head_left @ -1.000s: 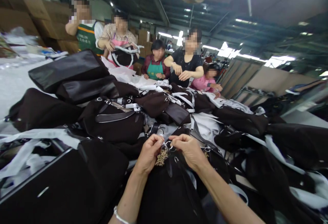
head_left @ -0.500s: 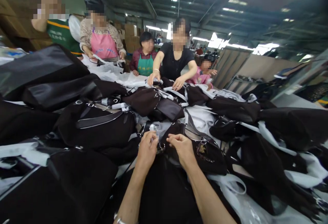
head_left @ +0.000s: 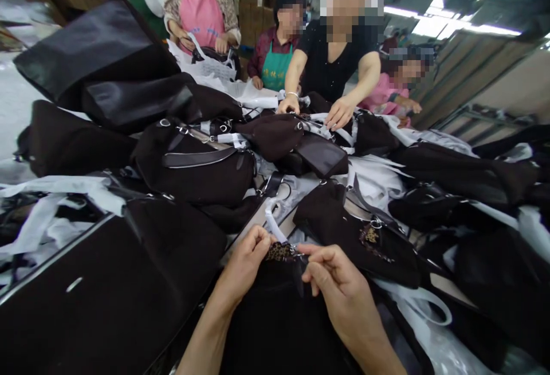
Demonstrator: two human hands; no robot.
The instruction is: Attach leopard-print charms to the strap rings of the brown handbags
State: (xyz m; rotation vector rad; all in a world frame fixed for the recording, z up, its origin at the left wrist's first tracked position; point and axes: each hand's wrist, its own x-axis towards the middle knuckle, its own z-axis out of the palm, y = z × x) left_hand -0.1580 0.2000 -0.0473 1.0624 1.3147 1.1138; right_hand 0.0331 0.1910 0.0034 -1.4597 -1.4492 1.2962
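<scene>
My left hand pinches the left end of a leopard-patterned bag charm, its fingertips closed on it. My right hand is curled at the other end, index finger at the charm's small metal clasp; its thumb is bent below, beside a dark strap. Both hands are over a black handbag lying in front of me. A white-wrapped handle loops up just behind the charm. To the right lies another black handbag, with a gold-and-dark charm hanging from its ring.
Black bags are heaped all around, with white wrapping strips among them. Across the heap, a person in black has both hands on a bag. Other people stand behind, one in a pink apron, one in a green apron.
The view has tipped down and shifted left. My hands have come nearer to the front bag, and the leopard-patterned charm now shows between them. The right hand has turned, index finger extended.
</scene>
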